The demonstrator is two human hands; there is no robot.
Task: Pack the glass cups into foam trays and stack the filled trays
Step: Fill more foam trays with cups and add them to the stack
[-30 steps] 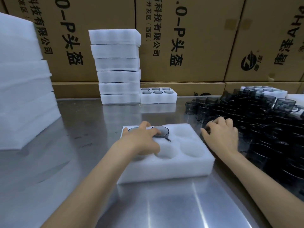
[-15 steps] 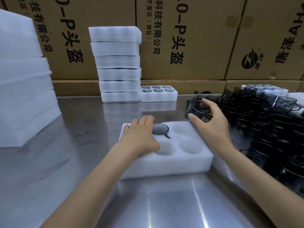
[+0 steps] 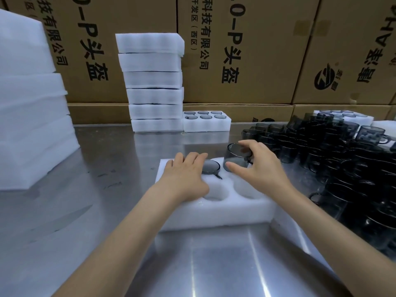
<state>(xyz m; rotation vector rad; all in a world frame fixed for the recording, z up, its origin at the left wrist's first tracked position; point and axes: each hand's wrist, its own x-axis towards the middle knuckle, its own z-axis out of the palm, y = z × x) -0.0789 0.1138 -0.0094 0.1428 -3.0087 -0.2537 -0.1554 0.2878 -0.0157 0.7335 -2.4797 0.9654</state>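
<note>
Head view: the cup (image 3: 236,157) in my right hand (image 3: 260,168) is tilted, mouth toward the far left, over the tray's (image 3: 214,213) far-right pocket. Fingers and thumb pinch it. My left hand (image 3: 184,176) lies flat on the tray, beside a seated cup (image 3: 211,167).

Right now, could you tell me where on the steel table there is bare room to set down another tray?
Bare steel lies between the foam stack at the left edge and the tray being filled, and in front of that tray. The right side is crowded with loose glass cups; the back holds the stacked trays.
</note>
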